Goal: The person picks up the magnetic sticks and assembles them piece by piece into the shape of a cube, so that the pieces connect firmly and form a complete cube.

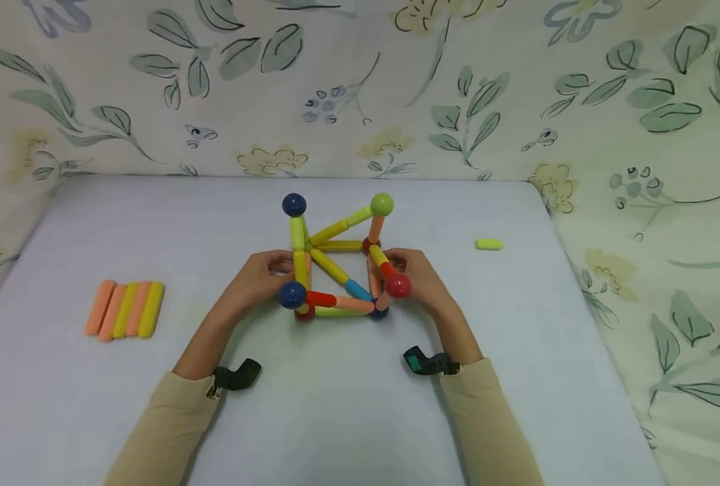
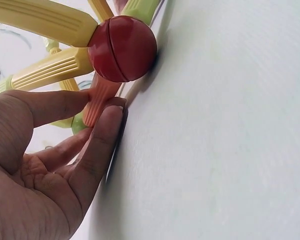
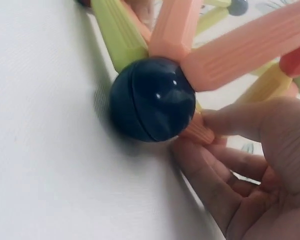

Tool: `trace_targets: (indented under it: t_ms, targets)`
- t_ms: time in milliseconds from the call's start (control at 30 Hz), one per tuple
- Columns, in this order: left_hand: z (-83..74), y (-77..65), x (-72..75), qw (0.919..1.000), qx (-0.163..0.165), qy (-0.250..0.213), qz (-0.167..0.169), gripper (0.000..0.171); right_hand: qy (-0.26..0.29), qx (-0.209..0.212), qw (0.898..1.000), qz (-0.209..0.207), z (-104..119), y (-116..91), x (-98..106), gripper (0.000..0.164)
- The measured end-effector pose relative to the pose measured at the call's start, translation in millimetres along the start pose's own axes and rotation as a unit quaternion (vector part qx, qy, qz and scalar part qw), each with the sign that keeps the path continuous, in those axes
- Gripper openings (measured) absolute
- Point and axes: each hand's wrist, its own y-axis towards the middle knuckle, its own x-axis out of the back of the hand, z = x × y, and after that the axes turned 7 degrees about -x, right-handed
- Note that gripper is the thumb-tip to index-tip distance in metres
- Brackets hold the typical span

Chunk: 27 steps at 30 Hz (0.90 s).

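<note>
"Gripping the rod frame [image 1: 338,246] with both hands, is that what you see?"

"Yes, one hand at each side. It sits over the middle of the desk [image 1: 336,405], between them; whether its lower balls touch the surface, I cannot tell."

"How about the left hand [image 1: 264,277]?"

"Its thumb and fingers [image 2: 104,131] are clamped on an orange rod [image 2: 96,102] low in the frame, just beyond a red ball [image 2: 124,49]."

"And the right hand [image 1: 415,271]?"

"Much the same: thumb and fingers pinch a second orange rod [image 3: 198,131] low down, next to a dark blue ball [image 3: 155,100]. A yellow-green rod [image 3: 119,37] meets that ball too."

"What stands up from the base?"

"Four raised balls: a far-left navy ball [image 1: 294,204], a far-right green ball [image 1: 381,204], a near-left navy ball [image 1: 292,295] and a near-right red ball [image 1: 398,285]."

"Does anything cross the bottom?"

"A yellow rod [image 1: 329,266] joined end to end with a blue rod [image 1: 357,290], slanting from far left to near right."

"Anything loose?"

"Five rods [image 1: 125,310] lie side by side on the left, three orange and two yellow. A short yellow-green piece [image 1: 489,244] lies well apart on the right."

"And around all that?"

"Beige sleeves [image 1: 162,418], dark wrist straps [image 1: 238,374], and a floral cloth [image 1: 348,101] behind the desk."
</note>
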Motion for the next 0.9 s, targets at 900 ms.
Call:
trace_targets:
  t_ms: [900]
  targets:
    - [5.9,-10.0,10.8,0.9994,-0.014,0.030,-0.011,0.046,-0.019,0.049,0.999,-0.001,-10,5,-7,0.075]
